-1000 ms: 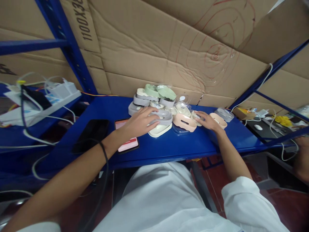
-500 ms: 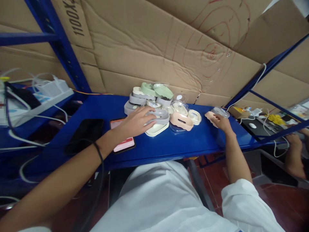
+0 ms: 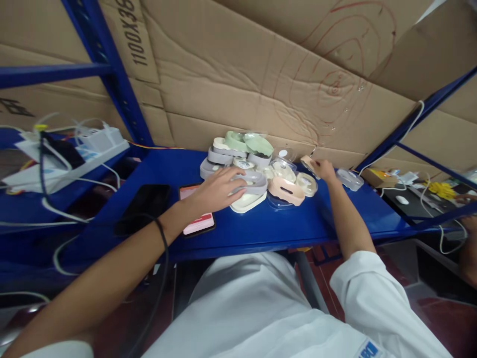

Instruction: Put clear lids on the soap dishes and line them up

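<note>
My left hand (image 3: 219,189) lies palm down with fingers apart over a grey soap dish (image 3: 255,183) at the front of a pile. A cream tray (image 3: 248,203) sits under that dish. My right hand (image 3: 323,169) pinches a peach-coloured soap dish piece (image 3: 307,164), tilted, behind the pile's right end. Another peach piece with a slot (image 3: 286,191) rests on a clear blue-looking base in front. Green pieces (image 3: 260,144) top the stack at the back. Beside them are round cream pieces (image 3: 306,184). A clear plastic dish (image 3: 349,179) stands alone to the right.
On the blue table (image 3: 257,231), a phone with a lit screen (image 3: 199,224) and a dark phone (image 3: 143,208) lie at left. White power strips (image 3: 100,139) and cables stand beyond. Cardboard (image 3: 223,74) walls the back. Another person's arm (image 3: 470,226) shows at far right.
My right hand has carried the peach piece leftward and back, away from the clear dish, which stays behind at the right. The left hand stays over the grey dish. The view has shifted slightly.
</note>
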### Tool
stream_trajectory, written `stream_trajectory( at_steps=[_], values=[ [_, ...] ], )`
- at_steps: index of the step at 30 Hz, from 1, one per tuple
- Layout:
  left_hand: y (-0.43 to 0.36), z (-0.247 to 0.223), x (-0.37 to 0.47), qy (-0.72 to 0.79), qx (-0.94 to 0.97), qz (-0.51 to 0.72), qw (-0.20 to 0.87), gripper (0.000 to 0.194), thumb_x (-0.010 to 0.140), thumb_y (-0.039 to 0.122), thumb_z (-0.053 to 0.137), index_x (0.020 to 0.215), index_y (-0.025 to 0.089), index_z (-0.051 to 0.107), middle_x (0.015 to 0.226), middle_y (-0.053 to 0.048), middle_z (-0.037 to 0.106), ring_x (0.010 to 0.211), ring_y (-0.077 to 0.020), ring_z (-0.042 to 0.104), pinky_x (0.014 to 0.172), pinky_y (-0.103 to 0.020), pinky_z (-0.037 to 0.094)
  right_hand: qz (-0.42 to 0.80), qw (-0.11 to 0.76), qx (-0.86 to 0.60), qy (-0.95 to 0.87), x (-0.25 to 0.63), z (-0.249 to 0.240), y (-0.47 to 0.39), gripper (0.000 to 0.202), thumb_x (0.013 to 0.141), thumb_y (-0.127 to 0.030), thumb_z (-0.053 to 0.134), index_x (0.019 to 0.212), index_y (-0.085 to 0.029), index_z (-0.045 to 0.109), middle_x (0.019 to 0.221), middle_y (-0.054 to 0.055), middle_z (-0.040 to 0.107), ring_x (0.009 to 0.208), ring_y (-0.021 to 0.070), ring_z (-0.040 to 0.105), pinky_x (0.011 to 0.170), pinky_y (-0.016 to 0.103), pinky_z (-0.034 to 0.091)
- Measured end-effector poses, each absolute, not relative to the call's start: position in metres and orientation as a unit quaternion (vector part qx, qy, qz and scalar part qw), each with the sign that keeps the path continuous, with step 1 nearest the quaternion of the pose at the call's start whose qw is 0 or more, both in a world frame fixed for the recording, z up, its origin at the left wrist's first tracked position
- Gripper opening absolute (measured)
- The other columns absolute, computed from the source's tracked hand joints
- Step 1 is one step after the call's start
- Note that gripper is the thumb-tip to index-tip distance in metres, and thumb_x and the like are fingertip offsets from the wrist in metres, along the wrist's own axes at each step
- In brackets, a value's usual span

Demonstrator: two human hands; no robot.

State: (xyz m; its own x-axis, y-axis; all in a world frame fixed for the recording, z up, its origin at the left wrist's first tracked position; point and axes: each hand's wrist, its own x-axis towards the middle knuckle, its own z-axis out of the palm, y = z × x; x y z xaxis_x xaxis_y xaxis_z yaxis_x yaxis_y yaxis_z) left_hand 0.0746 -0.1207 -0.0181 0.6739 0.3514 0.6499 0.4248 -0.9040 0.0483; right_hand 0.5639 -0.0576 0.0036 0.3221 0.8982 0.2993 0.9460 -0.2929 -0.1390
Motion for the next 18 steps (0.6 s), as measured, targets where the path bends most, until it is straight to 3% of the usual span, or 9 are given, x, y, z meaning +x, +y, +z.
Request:
stream_trajectory(
  at_steps=[5, 12, 18],
  values=[
    [-0.121, -0.018, 0.073, -0.202, -0.913, -0.342, 0.089, 0.031, 0.110, 0.034, 0.050, 0.112, 0.018, 0.077, 0.131, -0.014, 0.068, 0.120, -0.0309, 0.068, 0.109, -0.050, 0.052, -0.069, 0.139, -0.809, -0.567, 0.555, -0.004, -0.052, 0.038, 0.105, -0.050, 0.065, 0.122, -0.017, 0.070, 0.124, 0.009, 0.072, 0.110, 0.0224, 0.070, 0.100, 0.047, 0.058],
    [-0.123, -0.019, 0.075, -0.202, -0.915, -0.337, 0.088, 0.031, 0.110, 0.033, 0.051, 0.111, 0.019, 0.078, 0.131, -0.014, 0.068, 0.120, -0.0308, 0.068, 0.109, -0.051, 0.051, -0.074, 0.158, -0.793, -0.583, 0.546, -0.015, -0.060, 0.046, 0.111, -0.051, 0.043, 0.126, -0.022, 0.076, 0.126, 0.016, 0.077, 0.122, 0.0353, 0.069, 0.102, 0.046, 0.051],
    [-0.123, -0.018, 0.074, -0.208, -0.915, -0.335, 0.087, 0.031, 0.110, 0.034, 0.050, 0.111, 0.020, 0.078, 0.131, -0.012, 0.069, 0.120, -0.0298, 0.068, 0.111, -0.051, 0.051, -0.062, 0.180, -0.769, -0.610, 0.544, -0.017, -0.065, 0.046, 0.108, -0.052, 0.049, 0.133, -0.025, 0.076, 0.126, 0.012, 0.079, 0.119, 0.0320, 0.072, 0.100, 0.042, 0.051]
  ],
)
